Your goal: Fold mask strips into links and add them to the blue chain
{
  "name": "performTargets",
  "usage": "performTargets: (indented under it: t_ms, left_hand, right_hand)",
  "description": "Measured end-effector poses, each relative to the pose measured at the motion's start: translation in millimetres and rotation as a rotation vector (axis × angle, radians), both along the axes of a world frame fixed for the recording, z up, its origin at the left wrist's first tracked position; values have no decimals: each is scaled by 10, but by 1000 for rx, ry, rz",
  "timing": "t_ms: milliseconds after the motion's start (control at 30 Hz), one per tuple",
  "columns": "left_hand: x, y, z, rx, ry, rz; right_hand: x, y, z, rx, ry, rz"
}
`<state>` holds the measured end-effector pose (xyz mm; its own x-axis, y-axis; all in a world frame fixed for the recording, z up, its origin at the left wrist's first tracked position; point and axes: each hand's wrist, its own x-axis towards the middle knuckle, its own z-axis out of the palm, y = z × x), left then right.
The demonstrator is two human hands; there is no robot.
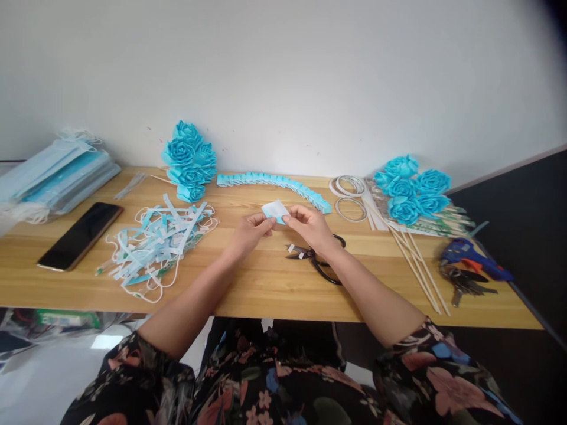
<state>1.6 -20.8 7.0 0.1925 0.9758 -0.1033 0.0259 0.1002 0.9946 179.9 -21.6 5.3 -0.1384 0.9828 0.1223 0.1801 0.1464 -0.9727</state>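
Between my two hands is a small pale blue and white piece of mask fabric (275, 211), held above the middle of the table. My left hand (253, 231) pinches its left lower edge, thumb on top. At its right corner, the thumb and fingers of my right hand (310, 223) are closed on it too. Black-handled scissors (316, 262) lie partly under my right wrist, blades toward the left, with tiny white scraps by the blades. Behind my hands curves a long row of folded blue pieces (274, 180).
Left: stacked face masks (62, 171), a phone (80, 236), and a heap of cut strips and ear loops (162, 242). Blue fabric roses (190, 159) stand near the wall; more roses (411, 189) lie right, with tape rolls (351, 206), wooden sticks (416, 265), a glue gun (472, 257) and keys (465, 283).
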Motion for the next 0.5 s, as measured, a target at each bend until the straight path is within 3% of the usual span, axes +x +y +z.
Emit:
performTargets:
  t_ms: [267,500]
  left_hand:
    - [-7,-9,28,60,-73,10]
    - [-8,-24,36,25,-34,-32]
  right_hand:
    - [-48,-30,-8,-68,-29,50]
    - [13,-13,32,-8,10,43]
